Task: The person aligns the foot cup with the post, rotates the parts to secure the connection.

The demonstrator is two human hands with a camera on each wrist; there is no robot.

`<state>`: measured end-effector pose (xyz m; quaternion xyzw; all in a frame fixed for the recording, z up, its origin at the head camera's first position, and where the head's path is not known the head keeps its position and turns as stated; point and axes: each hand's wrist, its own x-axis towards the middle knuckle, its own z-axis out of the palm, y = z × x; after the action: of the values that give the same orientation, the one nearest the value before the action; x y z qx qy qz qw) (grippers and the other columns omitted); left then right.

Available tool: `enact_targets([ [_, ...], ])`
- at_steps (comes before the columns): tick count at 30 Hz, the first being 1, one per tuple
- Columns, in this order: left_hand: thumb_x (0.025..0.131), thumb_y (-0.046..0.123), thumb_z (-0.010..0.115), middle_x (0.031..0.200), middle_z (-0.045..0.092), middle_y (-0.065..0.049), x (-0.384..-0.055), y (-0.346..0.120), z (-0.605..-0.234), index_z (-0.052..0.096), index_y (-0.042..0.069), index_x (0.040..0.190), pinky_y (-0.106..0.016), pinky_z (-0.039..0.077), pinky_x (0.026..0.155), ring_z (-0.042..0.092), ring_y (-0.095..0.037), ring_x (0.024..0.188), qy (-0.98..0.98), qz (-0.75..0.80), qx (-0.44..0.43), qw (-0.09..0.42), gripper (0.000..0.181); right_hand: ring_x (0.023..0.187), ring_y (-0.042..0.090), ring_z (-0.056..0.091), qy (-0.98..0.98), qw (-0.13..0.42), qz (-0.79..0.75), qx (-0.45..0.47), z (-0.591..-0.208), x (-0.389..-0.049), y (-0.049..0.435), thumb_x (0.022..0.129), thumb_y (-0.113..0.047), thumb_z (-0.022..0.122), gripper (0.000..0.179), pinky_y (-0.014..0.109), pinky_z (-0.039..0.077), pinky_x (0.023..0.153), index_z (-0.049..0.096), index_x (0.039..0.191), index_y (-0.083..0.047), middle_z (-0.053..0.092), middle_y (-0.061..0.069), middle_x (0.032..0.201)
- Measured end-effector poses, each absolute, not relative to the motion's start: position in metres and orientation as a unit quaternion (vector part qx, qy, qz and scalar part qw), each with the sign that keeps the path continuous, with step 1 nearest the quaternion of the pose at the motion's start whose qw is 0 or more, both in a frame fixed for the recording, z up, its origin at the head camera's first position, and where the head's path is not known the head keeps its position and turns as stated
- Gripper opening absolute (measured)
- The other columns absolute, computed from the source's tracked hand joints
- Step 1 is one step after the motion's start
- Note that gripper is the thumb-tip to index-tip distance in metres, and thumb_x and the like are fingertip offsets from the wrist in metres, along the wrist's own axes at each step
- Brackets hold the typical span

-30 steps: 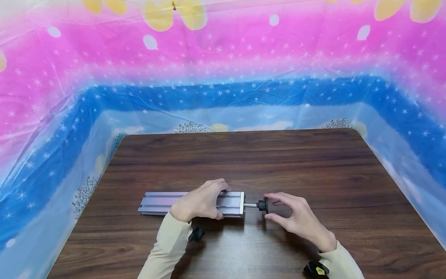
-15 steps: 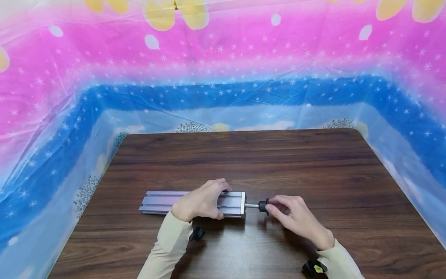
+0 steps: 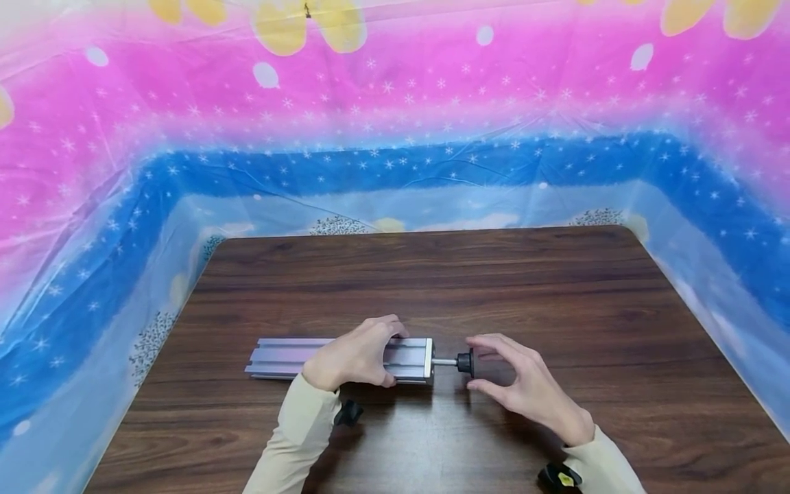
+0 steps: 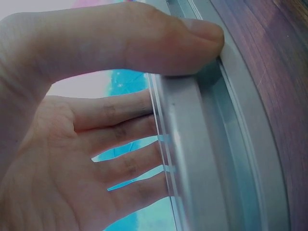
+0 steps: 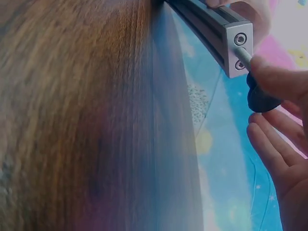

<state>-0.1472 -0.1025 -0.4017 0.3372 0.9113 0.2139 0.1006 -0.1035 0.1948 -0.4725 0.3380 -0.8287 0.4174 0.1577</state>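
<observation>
A silver aluminium extrusion (image 3: pixel 280 354) with lengthwise grooves lies across the table. My left hand (image 3: pixel 354 353) grips it from above near its right end, thumb on the near side and fingers over the far side. From its end plate (image 5: pixel 233 62), fastened with bolts, a metal rod (image 3: pixel 446 362) sticks out to the right. On the rod's end sits a black lobed knob (image 3: pixel 465 363). Around this knob my right hand (image 3: pixel 533 385) is spread, thumb in front and fingers behind, apart from it in the head view. The left wrist view shows the thumb across the extrusion (image 4: pixel 192 144).
The dark wood-grain table (image 3: pixel 426 281) has rounded far corners. A pink and blue patterned cloth (image 3: pixel 395 158) hangs behind it and along both sides. Black wrist devices (image 3: pixel 348 413) are strapped at both cuffs.
My right thumb and fingers closed on the knob half a second ago and have since spread apart from it. The left hand and the extrusion stay in place.
</observation>
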Motion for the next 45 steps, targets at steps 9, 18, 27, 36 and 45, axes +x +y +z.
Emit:
enact_targets([
  [9, 0.065, 0.012, 0.089, 0.115, 0.064, -0.005, -0.1468, -0.1023, -0.3994, 0.064, 0.002, 0.12, -0.038, 0.051, 0.092, 0.058, -0.022, 0.102, 0.912, 0.211, 0.336, 0.101, 0.062, 0.092, 0.019, 0.073, -0.837, 0.17, 0.401, 0.33, -0.4738, -0.1051, 0.1951, 0.081, -0.011, 0.084, 0.048, 0.027, 0.058, 0.081, 0.068, 0.127, -0.013, 0.074, 0.001, 0.115],
  [18, 0.066, 0.011, 0.089, 0.117, 0.064, -0.006, -0.1465, -0.1012, -0.3984, 0.063, 0.001, 0.121, -0.038, 0.051, 0.09, 0.058, -0.021, 0.101, 0.91, 0.212, 0.338, 0.11, 0.061, 0.079, 0.002, 0.066, -0.845, 0.155, 0.405, 0.314, -0.4772, -0.108, 0.1948, 0.088, -0.013, 0.078, 0.021, 0.029, 0.058, 0.068, 0.073, 0.109, -0.012, 0.073, -0.009, 0.093],
  [27, 0.066, 0.01, 0.088, 0.118, 0.063, -0.006, -0.1455, -0.1005, -0.3994, 0.063, 0.001, 0.122, -0.037, 0.051, 0.09, 0.058, -0.02, 0.101, 0.909, 0.212, 0.341, 0.111, 0.062, 0.068, -0.003, 0.059, -0.873, 0.108, 0.395, 0.264, -0.4732, -0.1065, 0.1921, 0.098, -0.019, 0.066, 0.009, 0.022, 0.052, 0.057, 0.074, 0.093, -0.021, 0.069, -0.015, 0.077],
  [36, 0.067, 0.011, 0.089, 0.118, 0.063, -0.005, -0.1455, -0.1007, -0.3992, 0.063, 0.001, 0.123, -0.037, 0.051, 0.088, 0.058, -0.019, 0.099, 0.91, 0.212, 0.339, 0.112, 0.062, 0.092, 0.011, 0.071, -0.85, 0.131, 0.408, 0.305, -0.4755, -0.1043, 0.197, 0.084, -0.018, 0.082, 0.05, 0.029, 0.058, 0.079, 0.064, 0.13, -0.01, 0.072, 0.0, 0.116],
  [45, 0.066, 0.01, 0.088, 0.117, 0.064, -0.006, -0.146, -0.1007, -0.3998, 0.064, 0.001, 0.122, -0.037, 0.051, 0.089, 0.058, -0.02, 0.1, 0.908, 0.214, 0.342, 0.109, 0.062, 0.103, 0.014, 0.069, -0.817, 0.182, 0.412, 0.361, -0.4762, -0.1066, 0.1963, 0.075, -0.006, 0.088, 0.061, 0.03, 0.059, 0.083, 0.064, 0.13, -0.017, 0.07, -0.001, 0.12],
])
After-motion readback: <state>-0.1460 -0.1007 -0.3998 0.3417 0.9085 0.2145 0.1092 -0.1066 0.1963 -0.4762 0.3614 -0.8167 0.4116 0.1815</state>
